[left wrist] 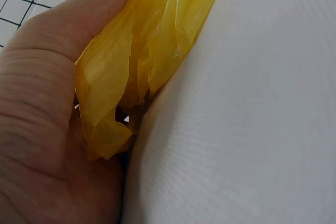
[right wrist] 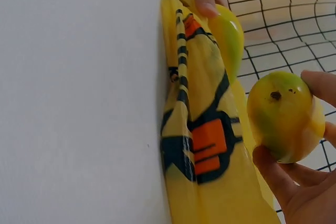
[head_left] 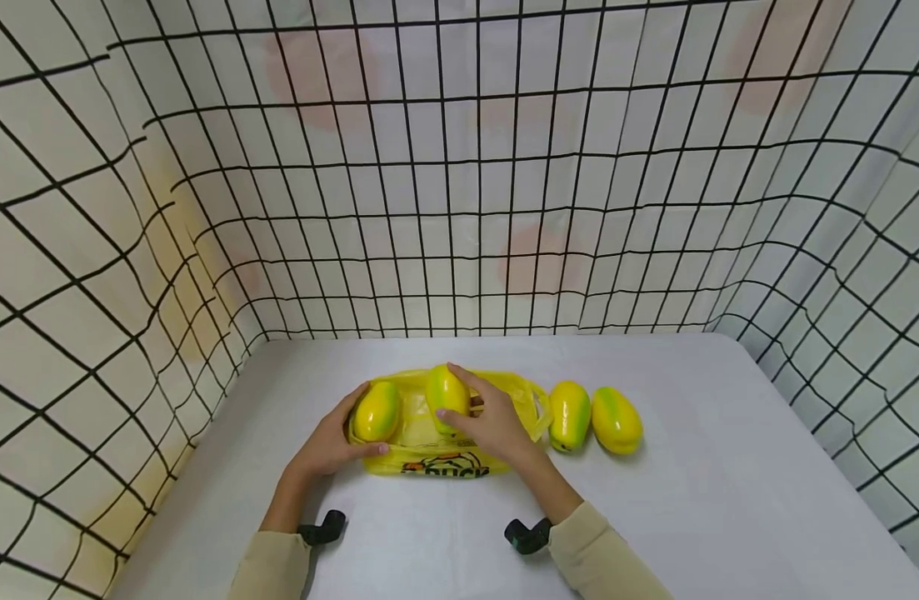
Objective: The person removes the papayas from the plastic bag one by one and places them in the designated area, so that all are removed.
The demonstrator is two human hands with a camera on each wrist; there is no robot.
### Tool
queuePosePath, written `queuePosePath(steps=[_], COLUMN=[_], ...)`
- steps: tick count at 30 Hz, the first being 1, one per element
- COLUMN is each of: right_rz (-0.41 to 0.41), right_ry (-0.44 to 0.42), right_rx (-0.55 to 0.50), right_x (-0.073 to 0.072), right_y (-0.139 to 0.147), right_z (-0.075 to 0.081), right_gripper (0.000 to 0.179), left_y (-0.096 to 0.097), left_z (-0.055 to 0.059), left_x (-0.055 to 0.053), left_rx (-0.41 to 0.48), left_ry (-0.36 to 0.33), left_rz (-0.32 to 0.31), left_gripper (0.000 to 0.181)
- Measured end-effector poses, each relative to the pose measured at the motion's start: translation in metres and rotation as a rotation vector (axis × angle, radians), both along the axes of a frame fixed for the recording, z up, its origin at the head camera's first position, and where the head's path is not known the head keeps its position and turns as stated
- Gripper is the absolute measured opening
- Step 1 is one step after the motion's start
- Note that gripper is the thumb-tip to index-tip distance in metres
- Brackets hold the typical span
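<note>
A yellow plastic bag (head_left: 422, 408) with a printed cartoon lies flat on the white table. On its left end rests one yellow-green mango (head_left: 377, 412). My left hand (head_left: 329, 442) grips that end of the bag, thumb in front and fingers behind, beside the mango. In the left wrist view, crumpled bag film (left wrist: 152, 40) lies between the thumb and palm. My right hand (head_left: 496, 419) holds a second mango (right wrist: 283, 114) over the middle of the bag, thumb and fingers round it. The right wrist view shows this mango's dark stem spot.
Two more mangoes, one upright-lying (head_left: 569, 417) and one tilted (head_left: 617, 421), sit side by side right of the bag. White walls with a black grid net (head_left: 477, 162) enclose the table (head_left: 699, 500) at the back and sides.
</note>
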State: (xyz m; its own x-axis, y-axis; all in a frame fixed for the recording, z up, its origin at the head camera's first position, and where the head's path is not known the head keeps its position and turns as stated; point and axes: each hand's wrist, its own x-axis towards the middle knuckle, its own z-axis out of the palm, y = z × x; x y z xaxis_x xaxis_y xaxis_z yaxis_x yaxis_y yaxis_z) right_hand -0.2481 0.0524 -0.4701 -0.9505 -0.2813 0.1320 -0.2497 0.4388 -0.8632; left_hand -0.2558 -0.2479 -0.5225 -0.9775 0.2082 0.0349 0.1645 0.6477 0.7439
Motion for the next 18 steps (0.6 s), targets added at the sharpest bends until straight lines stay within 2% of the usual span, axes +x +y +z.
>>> queuePosePath(steps=[5, 10, 18], right_rz=[-0.034, -0.06, -0.048], right_ry=[-0.002, 0.003, 0.012], right_rx=[0.026, 0.027, 0.004], right_x=[0.0, -0.003, -0.003], right_y=[0.011, 0.023, 0.045], right_z=[0.005, 0.003, 0.003], right_gripper=[0.068, 0.066, 0.064], left_y=[0.0, 0.0, -0.001], left_z=[0.001, 0.001, 0.0], left_x=[0.0, 0.002, 0.003], left_rx=[0.002, 0.011, 0.013], left_ry=[0.006, 0.014, 0.03], left_rz=[-0.011, -0.023, -0.036], left_gripper=[0.111, 0.109, 0.108])
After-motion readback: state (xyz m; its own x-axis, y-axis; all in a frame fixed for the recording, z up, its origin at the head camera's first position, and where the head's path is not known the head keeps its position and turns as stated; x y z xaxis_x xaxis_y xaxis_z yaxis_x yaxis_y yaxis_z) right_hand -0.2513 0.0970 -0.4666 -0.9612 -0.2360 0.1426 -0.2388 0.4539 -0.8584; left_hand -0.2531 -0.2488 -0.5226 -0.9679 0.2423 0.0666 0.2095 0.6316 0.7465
